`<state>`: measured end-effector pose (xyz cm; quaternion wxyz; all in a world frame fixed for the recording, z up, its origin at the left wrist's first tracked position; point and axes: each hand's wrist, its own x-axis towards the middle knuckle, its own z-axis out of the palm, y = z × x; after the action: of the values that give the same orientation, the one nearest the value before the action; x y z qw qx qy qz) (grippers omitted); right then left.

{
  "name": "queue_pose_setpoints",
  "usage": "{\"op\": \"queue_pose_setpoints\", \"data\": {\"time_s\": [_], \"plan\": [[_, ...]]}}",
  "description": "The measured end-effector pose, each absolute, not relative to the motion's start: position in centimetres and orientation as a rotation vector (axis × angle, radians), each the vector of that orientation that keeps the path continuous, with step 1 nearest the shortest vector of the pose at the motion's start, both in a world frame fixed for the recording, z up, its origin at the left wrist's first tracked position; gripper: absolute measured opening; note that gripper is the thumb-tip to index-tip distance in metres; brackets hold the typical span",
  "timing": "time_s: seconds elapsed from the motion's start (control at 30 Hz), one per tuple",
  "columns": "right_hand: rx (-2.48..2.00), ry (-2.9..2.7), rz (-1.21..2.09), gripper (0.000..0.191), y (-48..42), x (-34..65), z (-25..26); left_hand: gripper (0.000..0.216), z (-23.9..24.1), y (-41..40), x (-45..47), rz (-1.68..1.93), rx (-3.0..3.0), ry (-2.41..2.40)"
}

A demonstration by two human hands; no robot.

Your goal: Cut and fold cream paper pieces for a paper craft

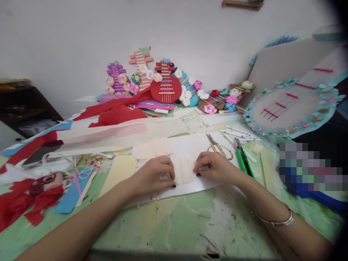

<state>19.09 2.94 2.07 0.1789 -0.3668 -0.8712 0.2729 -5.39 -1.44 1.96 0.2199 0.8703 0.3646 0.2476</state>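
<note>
Head view — a folded piece of cream paper point(185, 170) lies on a white sheet point(190, 146) at the middle of the table point(190, 224). Left hand point(156, 174), fingers curled, presses its tips onto the paper's left edge; right hand point(214, 166) pinches the right edge. Gold-handled scissors point(220, 148) and a green utility knife point(243, 159) lie just beside the right hand — apart from it

A small cream paper piece point(185, 170) is lying on a large white sheet point(190, 143), sitting between the left hand point(154, 174) and the right hand point(214, 166), both touching it. Just behind the right hand, gold-handled metal scissors point(220, 147) are lying on that sheet, with a green plastic utility knife point(244, 159) resting to their right.
</note>
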Motion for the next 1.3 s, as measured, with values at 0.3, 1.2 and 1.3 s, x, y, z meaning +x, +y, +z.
{"op": "queue_pose_setpoints", "data": {"time_s": [0.3,1.2,1.3], "plan": [[-1.115,-2.429,0.743,0.023,2.8,18.7,1.9,0.024,0.9,-1.3,-5.8,0.569,2.815,0.98],[-1.098,-2.372,0.609,0.023,3.3,18.1,0.4,0.016,0.7,-1.6,-4.2,0.561,3.013,1.163],[-1.093,-2.356,0.609,0.023,3.4,18.2,0.4,0.016,0.2,-1.3,-4.3,0.667,3.037,1.141]]}}
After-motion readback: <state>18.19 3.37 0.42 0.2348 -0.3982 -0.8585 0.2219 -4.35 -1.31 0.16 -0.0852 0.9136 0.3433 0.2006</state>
